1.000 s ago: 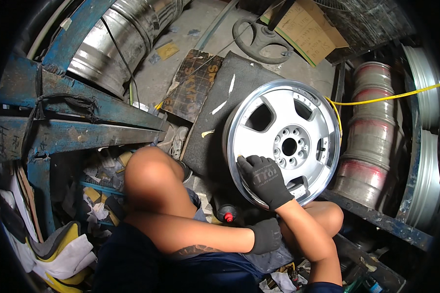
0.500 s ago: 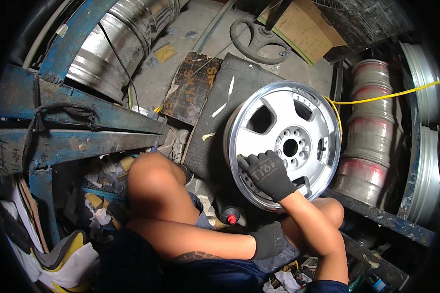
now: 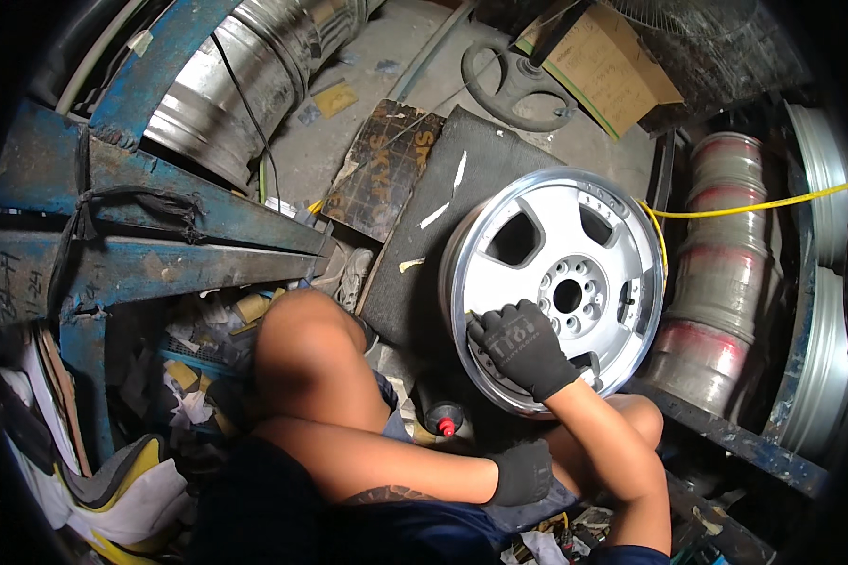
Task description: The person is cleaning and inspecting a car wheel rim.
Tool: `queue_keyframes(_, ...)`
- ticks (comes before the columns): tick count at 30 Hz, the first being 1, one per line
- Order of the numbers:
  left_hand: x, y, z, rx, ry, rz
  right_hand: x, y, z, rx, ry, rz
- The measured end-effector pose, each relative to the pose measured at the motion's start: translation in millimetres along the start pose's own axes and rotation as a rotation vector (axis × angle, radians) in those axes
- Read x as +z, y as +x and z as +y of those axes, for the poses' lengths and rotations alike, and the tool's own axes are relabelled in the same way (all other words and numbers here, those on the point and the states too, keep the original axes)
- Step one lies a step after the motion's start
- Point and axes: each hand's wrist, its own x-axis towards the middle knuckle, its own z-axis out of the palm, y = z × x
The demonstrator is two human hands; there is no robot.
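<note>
A silver alloy wheel rim point(image 3: 579, 259) with a polished lip leans in front of me, its spoked face towards me. My right hand point(image 3: 523, 348), in a dark grey work glove, presses on the wheel's lower left, by the lip. Its fingers are curled together, and a tiny yellowish edge shows at the fingertips; what they hold is too small to name. My left hand point(image 3: 522, 473), gloved alike, rests on my right thigh below the wheel, its fingers hidden from view. A dark bottle with a red cap point(image 3: 446, 427) stands between my legs.
A dark mat point(image 3: 424, 226) lies under the wheel, beside a printed board point(image 3: 386, 169). Blue steel beams point(image 3: 160, 273) jut in from the left. Stacked rims point(image 3: 721, 268) and a yellow hose point(image 3: 754, 209) are at right. A steering wheel point(image 3: 471, 85) lies behind, near cardboard point(image 3: 603, 71).
The whole view has shifted slightly, so things appear a little lower and further right. My right hand stays at nearly the same spot on the wheel; my left hand has not visibly moved.
</note>
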Motion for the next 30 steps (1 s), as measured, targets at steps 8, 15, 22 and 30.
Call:
queue_keyframes(8, -30, 3, 4, -0.05, -0.084, -0.059, -18, -15, 4, 0.061, -0.009, 0.056)
queue_keyframes(15, -23, -2, 2, 0.036, 0.124, 0.006, 3, -5, 3, 0.03, 0.028, 0.004)
queue_keyframes(22, -24, -11, 1, 0.004, 0.156, 0.028, 6, -2, -6, 0.026, -0.023, 0.057)
queue_keyframes(30, -5, -11, 9, -0.025, 0.184, -0.161, 2, 0, -1, -0.013, -0.033, 0.077)
